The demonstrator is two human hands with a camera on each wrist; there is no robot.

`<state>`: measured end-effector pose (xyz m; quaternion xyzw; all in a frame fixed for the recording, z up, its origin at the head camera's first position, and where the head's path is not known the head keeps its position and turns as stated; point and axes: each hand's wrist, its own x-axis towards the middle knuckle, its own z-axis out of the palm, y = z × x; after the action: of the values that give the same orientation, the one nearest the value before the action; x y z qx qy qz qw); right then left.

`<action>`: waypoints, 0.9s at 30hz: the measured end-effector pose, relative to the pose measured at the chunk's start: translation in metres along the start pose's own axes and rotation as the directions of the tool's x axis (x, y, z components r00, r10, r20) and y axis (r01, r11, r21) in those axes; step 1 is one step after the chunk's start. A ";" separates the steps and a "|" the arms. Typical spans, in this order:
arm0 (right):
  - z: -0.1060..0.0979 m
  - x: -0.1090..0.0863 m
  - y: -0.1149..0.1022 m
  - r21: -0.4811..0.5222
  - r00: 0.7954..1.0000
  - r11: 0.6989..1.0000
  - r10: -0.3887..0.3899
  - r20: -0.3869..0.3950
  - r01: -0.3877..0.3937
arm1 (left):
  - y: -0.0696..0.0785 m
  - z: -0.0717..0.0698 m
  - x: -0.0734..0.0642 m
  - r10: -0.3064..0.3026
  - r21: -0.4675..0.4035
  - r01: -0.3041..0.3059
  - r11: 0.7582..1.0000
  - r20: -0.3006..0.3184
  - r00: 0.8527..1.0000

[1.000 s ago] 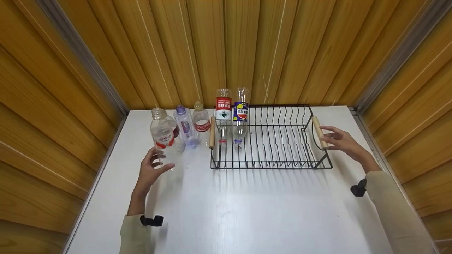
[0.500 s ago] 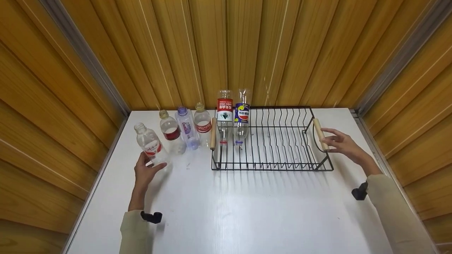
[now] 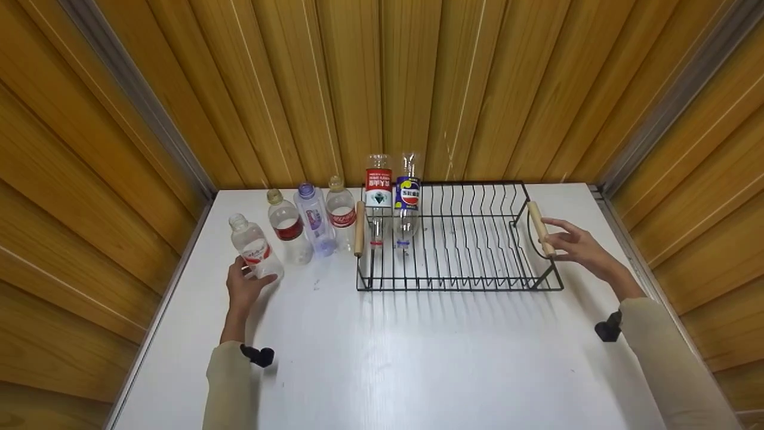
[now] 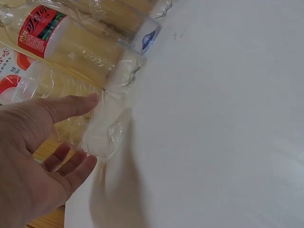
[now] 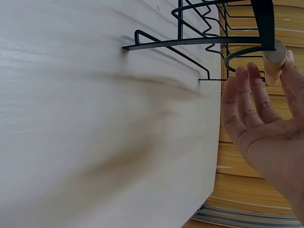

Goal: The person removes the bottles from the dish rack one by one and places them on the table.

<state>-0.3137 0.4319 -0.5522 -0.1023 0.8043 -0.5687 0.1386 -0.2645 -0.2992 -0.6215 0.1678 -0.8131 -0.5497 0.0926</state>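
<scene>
In the head view, my left hand (image 3: 243,286) is round the lower part of a clear plastic bottle (image 3: 256,251) with a red and white label, standing upright on the table. The left wrist view has the thumb on one side of that bottle's base and the fingers along the other. My right hand (image 3: 578,246) pinches the wooden handle (image 3: 540,229) at the right end of a black wire dish rack (image 3: 459,283). Two bottles lean upside down in the rack: one red-labelled bottle (image 3: 378,188) and one blue-labelled bottle (image 3: 407,194).
Right of the held bottle stand a red-labelled bottle (image 3: 290,230), a purple-tinted bottle (image 3: 316,221) and another red-labelled bottle (image 3: 342,218). A second wooden handle (image 3: 360,228) is on the rack's left end. Wood-patterned walls (image 3: 477,89) enclose the white table (image 3: 418,364).
My left hand has brought the clear bottle down and left, and it now stands on the table beside the other bottles. The right hand has stayed at the rack handle.
</scene>
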 end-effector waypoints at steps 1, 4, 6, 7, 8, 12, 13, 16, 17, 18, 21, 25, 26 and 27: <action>0.000 0.000 0.001 0.004 1.000 1.000 -0.001 0.001 0.001 | -0.001 0.001 0.002 0.007 -0.001 -0.007 1.000 0.002 1.000; -0.001 -0.001 0.002 0.021 1.000 1.000 -0.008 0.003 0.008 | -0.002 0.003 0.008 0.026 -0.004 -0.026 1.000 0.013 1.000; -0.001 -0.001 0.002 0.029 1.000 0.999 -0.012 0.008 0.012 | -0.003 0.004 0.013 0.038 -0.010 -0.037 0.999 0.018 0.999; -0.001 -0.001 0.002 0.034 1.000 0.999 -0.015 0.010 0.015 | -0.003 0.004 0.015 0.045 -0.012 -0.045 0.999 0.022 0.999; -0.001 -0.001 0.002 0.036 1.000 0.999 -0.018 0.010 0.018 | -0.003 0.005 0.017 0.051 -0.014 -0.050 0.999 0.024 0.998; 0.000 -0.001 0.001 0.033 1.000 0.999 -0.019 0.014 0.019 | -0.002 0.010 0.022 0.069 -0.028 -0.069 0.997 0.020 0.997; 0.000 -0.001 0.001 0.029 1.000 0.999 -0.019 0.013 0.018 | -0.001 0.010 0.023 0.069 -0.032 -0.069 0.997 0.016 0.997; 0.001 0.000 -0.001 0.018 1.000 1.000 -0.015 0.008 0.015 | 0.001 0.011 0.023 0.061 -0.040 -0.061 0.997 0.013 0.998; 0.002 0.000 -0.001 0.015 1.000 1.000 -0.014 0.007 0.014 | 0.002 0.012 0.023 0.056 -0.042 -0.055 0.998 0.013 0.998; 0.002 0.000 -0.002 0.014 1.000 1.000 -0.015 0.007 0.015 | 0.003 0.012 0.022 0.052 -0.047 -0.052 0.998 0.012 0.999; 0.003 -0.001 -0.002 0.016 1.000 1.000 -0.020 0.011 0.020 | 0.004 0.011 0.022 0.047 -0.067 -0.046 0.997 0.017 0.999; 0.004 -0.001 -0.001 0.015 1.000 1.000 -0.018 0.010 0.018 | 0.003 0.009 0.023 0.043 -0.111 -0.038 0.993 0.039 0.998; 0.004 -0.002 -0.001 0.014 1.000 1.000 -0.017 0.009 0.017 | 0.002 0.008 0.023 0.041 -0.119 -0.035 0.992 0.045 0.998; 0.004 -0.002 -0.001 0.009 1.000 1.000 -0.013 0.008 0.013 | 0.002 0.008 0.023 0.039 -0.127 -0.032 0.991 0.049 0.998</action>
<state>-0.3102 0.4288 -0.5518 -0.1091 0.8005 -0.5728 0.1388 -0.2886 -0.3007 -0.6236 0.1329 -0.7816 -0.6025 0.0919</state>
